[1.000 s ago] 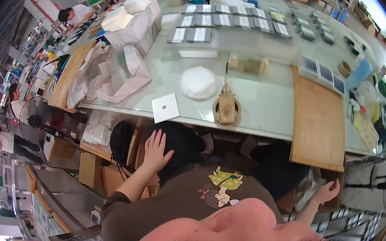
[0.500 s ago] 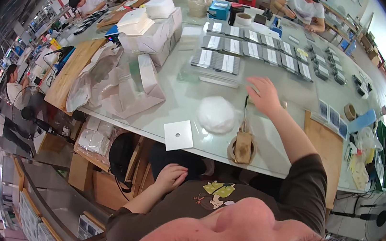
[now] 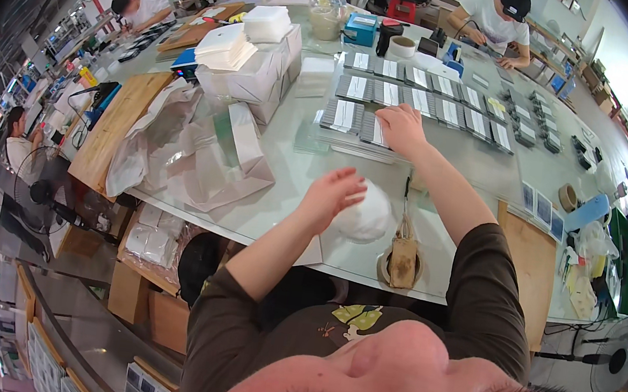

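My right hand (image 3: 403,131) reaches over the table to the front row of thin grey panels. Its fingers are bent together at the right-hand grey panel (image 3: 370,127), which has a white strip across it and is partly hidden by the hand. My left hand (image 3: 332,199) hovers with spread fingers beside a round white wad (image 3: 365,216), holding nothing. Below the left forearm, one corner of a white square sheet (image 3: 311,254) shows at the table's edge; the rest is covered by the arm.
A wooden block (image 3: 402,263) lies on a tape roll near the front edge. Crumpled wrapping paper (image 3: 209,160) spreads to the left, beside a wrapped stack (image 3: 255,71). More labelled panels (image 3: 445,87) form rows farther back. A co-worker (image 3: 495,26) sits across the table.
My left hand has risen from my lap to over the table by the white wad. My right hand has moved forward and left onto the front panel. The view has shifted slightly.
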`<state>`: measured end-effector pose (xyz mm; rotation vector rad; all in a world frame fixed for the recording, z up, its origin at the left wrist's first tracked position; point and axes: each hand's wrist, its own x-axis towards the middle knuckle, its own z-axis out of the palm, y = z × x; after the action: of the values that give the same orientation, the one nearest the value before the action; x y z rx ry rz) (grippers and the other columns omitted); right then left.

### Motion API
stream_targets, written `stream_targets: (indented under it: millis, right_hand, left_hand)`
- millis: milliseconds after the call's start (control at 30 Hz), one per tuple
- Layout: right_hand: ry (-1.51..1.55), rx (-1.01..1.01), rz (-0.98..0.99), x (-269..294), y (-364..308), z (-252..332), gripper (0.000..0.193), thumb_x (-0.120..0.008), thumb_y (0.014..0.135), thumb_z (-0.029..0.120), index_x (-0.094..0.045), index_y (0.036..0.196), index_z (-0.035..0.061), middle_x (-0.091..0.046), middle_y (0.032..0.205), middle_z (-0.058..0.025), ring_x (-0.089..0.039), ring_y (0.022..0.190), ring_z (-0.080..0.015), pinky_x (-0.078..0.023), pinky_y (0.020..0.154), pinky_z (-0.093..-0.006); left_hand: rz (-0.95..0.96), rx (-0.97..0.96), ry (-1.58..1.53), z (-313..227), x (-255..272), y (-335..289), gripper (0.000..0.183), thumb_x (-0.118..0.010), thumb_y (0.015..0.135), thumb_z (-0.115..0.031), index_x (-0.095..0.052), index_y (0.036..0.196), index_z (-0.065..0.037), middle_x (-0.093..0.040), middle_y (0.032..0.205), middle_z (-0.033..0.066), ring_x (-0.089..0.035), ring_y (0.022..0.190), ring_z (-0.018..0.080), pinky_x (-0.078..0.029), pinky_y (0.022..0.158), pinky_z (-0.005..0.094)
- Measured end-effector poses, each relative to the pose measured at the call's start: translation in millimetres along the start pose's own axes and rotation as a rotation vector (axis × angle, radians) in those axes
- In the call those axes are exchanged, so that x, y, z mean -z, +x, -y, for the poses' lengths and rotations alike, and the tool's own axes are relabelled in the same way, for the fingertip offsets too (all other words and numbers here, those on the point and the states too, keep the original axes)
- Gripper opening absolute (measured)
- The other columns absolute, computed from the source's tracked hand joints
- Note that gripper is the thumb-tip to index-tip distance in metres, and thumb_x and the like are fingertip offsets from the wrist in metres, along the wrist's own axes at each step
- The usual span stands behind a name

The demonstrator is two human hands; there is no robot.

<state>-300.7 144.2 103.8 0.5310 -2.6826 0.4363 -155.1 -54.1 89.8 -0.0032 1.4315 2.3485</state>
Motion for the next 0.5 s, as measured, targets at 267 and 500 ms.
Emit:
stream_targets:
  millis: [267, 500]
  right_hand:
    - [0.136, 0.019, -0.007, 16.1, -35.6, 4.9, 0.023, -0.051, 0.091, 0.024, -0.068, 0.103, 0.014, -0.064, 0.109, -0.0014, -0.051, 0.109, -0.0246, -0.035, 0.098, -0.0405]
    - [0.204, 0.046, 0.041, 34.8, -67.2, 0.6, 0.024, -0.051, 0.09, 0.023, -0.067, 0.105, 0.0136, -0.064, 0.109, -0.0037, -0.051, 0.109, -0.0273, -0.037, 0.096, -0.042]
  left_hand:
    - [-0.096, 0.086, -0.416, 11.4, -15.8, 65.3, 0.027, -0.063, 0.089, -0.018, -0.053, 0.108, -0.002, -0.057, 0.1, 0.0073, -0.057, 0.093, 0.0188, -0.053, 0.085, 0.0336]
    - [-0.086, 0.236, -0.296, 20.9, -23.1, 58.8, 0.022, -0.063, 0.087, -0.014, -0.055, 0.105, -0.007, -0.059, 0.095, 0.0034, -0.058, 0.088, 0.0169, -0.052, 0.081, 0.0336]
